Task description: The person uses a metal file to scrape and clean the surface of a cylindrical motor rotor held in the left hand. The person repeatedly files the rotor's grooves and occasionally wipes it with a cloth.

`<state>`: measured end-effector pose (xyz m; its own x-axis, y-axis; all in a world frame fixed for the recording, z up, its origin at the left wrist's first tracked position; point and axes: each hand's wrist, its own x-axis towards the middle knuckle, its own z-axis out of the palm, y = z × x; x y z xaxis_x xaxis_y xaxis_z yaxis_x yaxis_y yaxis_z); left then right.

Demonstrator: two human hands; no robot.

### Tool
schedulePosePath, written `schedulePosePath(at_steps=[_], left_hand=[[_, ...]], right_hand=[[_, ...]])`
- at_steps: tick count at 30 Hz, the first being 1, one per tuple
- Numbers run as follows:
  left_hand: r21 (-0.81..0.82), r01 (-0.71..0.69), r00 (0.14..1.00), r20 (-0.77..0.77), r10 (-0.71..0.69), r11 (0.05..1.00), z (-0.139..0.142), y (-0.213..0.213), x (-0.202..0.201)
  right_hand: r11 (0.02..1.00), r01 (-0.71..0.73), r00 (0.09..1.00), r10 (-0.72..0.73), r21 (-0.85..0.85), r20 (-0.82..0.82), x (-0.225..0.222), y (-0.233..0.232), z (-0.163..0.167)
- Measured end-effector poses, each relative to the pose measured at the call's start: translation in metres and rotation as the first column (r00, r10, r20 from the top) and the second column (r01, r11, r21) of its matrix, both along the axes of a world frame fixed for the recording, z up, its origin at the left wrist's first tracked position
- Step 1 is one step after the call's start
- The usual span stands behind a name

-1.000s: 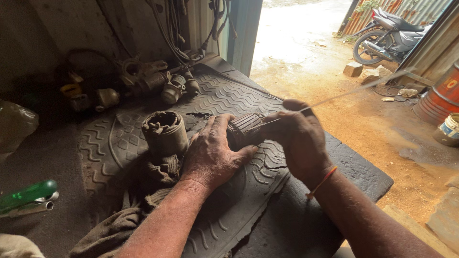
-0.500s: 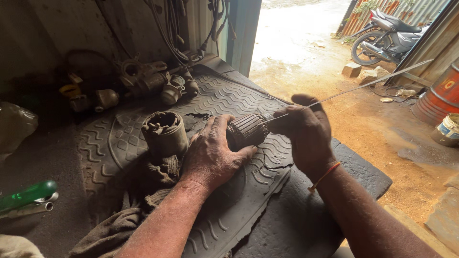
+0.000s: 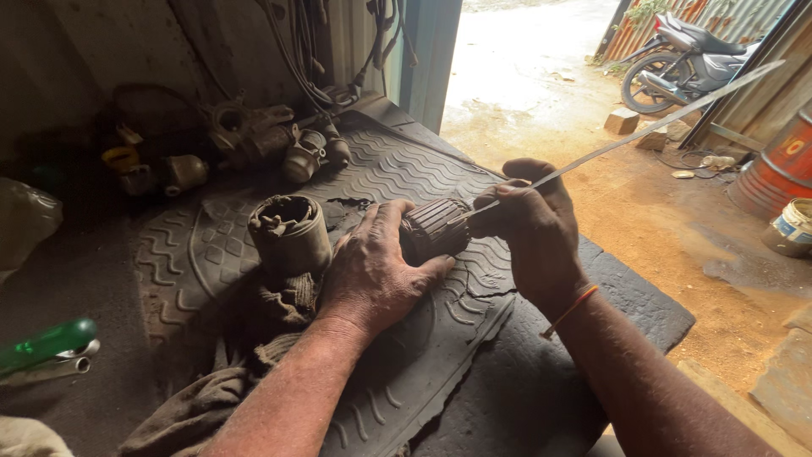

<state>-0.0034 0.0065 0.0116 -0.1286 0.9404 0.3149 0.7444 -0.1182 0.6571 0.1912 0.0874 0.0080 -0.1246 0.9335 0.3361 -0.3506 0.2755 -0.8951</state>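
My left hand [image 3: 372,271] grips a dark ribbed motor armature [image 3: 436,227] against the patterned rubber mat [image 3: 406,381]. My right hand [image 3: 529,228] pinches a long thin metal blade [image 3: 626,140] whose near end rests on the armature's slotted side; the blade slants up to the right. Just left of my left hand stands a rusty cylindrical motor housing [image 3: 289,233], upright, with a dirty rag [image 3: 279,309] below it.
Several greasy motor parts [image 3: 254,140] lie at the back of the mat, under hanging wires. A green-handled tool [image 3: 46,347] lies at the left. Outside the doorway, on dirt ground, are a motorcycle [image 3: 685,59], a red drum [image 3: 782,165] and a small tub [image 3: 791,227].
The blade's far end has swung up and to the right. My right hand has shifted slightly along the armature, while my left hand keeps its grip.
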Motion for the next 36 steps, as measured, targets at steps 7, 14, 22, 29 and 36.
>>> schedulePosePath(at_steps=[7,14,22,29,36], left_hand=[[0.044,0.011,1.000,0.005,-0.011,0.999,0.000,0.002,-0.001],[0.020,-0.017,1.000,0.022,0.016,1.000,0.001,0.001,-0.002],[0.006,-0.015,0.999,0.046,0.014,1.000,0.005,-0.002,0.000],[0.001,-0.010,1.000,0.022,0.010,1.000,0.003,-0.001,0.000],[0.016,-0.004,1.000,0.014,0.004,1.000,0.005,-0.002,0.000]], right_hand=[[0.989,-0.147,0.985,0.146,-0.004,-0.093,-0.002,-0.006,-0.008],[0.925,-0.273,0.941,0.200,-0.263,-0.272,0.008,0.000,-0.005],[0.881,0.015,0.966,-0.134,-0.472,-0.220,0.010,0.009,-0.007],[0.852,0.129,0.963,-0.230,-0.507,-0.143,0.016,0.019,-0.015],[0.867,0.096,0.964,-0.203,-0.489,-0.170,0.014,0.014,-0.010]])
